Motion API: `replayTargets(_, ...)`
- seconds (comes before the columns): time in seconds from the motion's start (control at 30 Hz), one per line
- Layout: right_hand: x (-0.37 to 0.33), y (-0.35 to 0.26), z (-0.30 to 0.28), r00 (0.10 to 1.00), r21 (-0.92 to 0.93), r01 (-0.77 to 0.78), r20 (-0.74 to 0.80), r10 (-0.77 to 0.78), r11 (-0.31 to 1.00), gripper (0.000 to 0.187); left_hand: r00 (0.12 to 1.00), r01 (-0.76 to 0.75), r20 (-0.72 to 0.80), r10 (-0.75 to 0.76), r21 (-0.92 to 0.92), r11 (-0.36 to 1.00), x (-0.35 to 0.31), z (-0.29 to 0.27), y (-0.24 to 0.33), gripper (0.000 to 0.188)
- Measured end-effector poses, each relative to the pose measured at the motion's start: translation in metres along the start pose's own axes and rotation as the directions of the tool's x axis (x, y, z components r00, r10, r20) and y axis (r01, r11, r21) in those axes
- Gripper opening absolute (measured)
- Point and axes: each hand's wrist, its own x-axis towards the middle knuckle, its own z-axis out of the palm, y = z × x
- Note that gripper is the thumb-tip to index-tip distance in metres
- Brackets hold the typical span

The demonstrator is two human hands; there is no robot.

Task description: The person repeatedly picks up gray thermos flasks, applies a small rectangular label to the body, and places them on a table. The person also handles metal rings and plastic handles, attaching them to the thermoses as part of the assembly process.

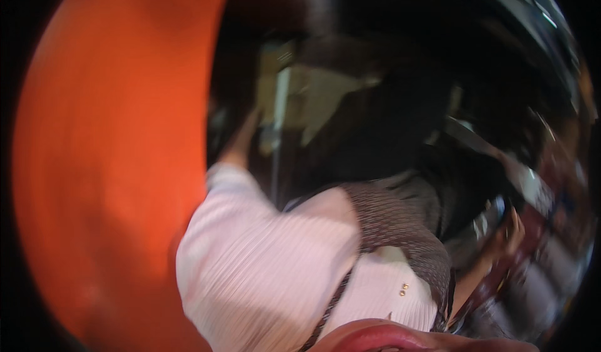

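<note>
The picture is heavily blurred by motion. My left hand (241, 140) reaches up at the end of a white ribbed sleeve (250, 252). It lies against the edge of a large orange surface (113, 164), next to a pale upright strip (278, 120). Its fingers are smeared, so its grip is unclear. My right hand (510, 232) is low on the right, beside a small shiny object (491, 217). I cannot tell whether the hand holds that object. A dark patterned strap (400, 227) crosses my white top.
The orange surface fills the whole left side. Behind it is a dark space with a pale tan patch (313, 95). Blurred dark and reddish shapes (551, 183) crowd the right rim.
</note>
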Motion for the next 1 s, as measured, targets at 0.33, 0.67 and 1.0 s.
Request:
replayTargets(0.33, 0.017, -0.024, 0.013, 0.996, 0.306, -0.088, 0.034, 0.082, 0.948, 0.007, 0.646, -0.762, 0.535, 0.545, 0.409, 0.502, 0.074, 0.085, 0.000, 0.036)
replayTargets(0.67, 0.007, -0.032, -0.010, 0.707, 0.596, -0.705, 0.546, 0.449, 0.385, 0.035, 0.410, -0.909, -0.371, 0.833, -0.238, 0.341, -0.018, -0.226, 0.330, 0.021)
replayTargets(1.0, 0.181, -0.013, 0.058, 0.867, 0.880, -0.404, 0.281, 0.412, 0.251, 0.046, -0.896, -0.310, 0.195, 0.398, 0.367, -0.877, -0.245, -0.308, 0.501, 0.035)
